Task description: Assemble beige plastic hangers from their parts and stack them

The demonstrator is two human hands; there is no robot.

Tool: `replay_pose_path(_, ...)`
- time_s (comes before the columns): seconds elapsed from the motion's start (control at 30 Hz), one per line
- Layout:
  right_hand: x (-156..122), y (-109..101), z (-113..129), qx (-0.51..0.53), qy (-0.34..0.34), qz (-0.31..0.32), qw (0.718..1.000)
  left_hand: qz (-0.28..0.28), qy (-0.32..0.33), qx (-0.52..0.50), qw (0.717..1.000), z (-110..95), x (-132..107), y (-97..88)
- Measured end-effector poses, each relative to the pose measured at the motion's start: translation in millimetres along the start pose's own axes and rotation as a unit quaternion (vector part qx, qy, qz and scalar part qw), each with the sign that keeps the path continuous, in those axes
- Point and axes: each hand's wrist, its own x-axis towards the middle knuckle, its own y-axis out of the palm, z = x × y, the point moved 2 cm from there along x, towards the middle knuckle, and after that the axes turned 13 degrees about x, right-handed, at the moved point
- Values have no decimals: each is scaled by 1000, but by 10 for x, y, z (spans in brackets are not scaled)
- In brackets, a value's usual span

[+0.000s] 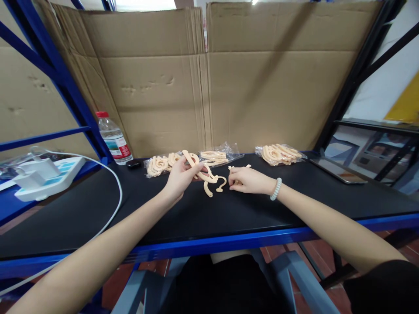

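My left hand [179, 176] is closed around a cream plastic hook piece [200, 171], lifting its long curved end just above the black table top [196, 209]. A smaller loose hook part [221, 184] lies right under it. My right hand [246, 180], with a white bead bracelet on the wrist, rests on the table with its fingers pinched on another small cream piece [238, 168]. Both hands sit close together at the middle of the table.
Clear bags of the same cream pieces lie behind: left [159, 165], middle [216, 156], right [279, 154]. A water bottle [113, 138], a power strip with a white cable [46, 174] and a tablet [337, 170] sit at the sides. Cardboard [209, 78] walls the back.
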Motion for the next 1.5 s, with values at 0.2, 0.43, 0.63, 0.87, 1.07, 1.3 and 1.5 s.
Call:
replay_pose_path(0.2,-31,-82,-75,48,11,-44,998,10,7,0,1000,29,12,-4)
replay_pose_path(0.43,4,-35,246,306,35,-156,939,106,58,36,992,49,-61,131)
replay_pose_path(0.63,12,89,297,353,64,-109,927,137,95,61,984,61,-112,190)
replay_pose_path(0.87,23,49,340,460,81,-119,876,93,114,79,986,91,-60,149)
replay_pose_path(1.07,47,-14,448,470,39,-234,850,81,150,149,974,49,-131,188)
replay_pose_path(1.3,26,-37,358,492,49,-292,819,9,267,279,922,-97,-162,114)
replay_pose_path(1.5,16,-73,398,492,36,-302,816,78,200,191,958,-70,-117,116)
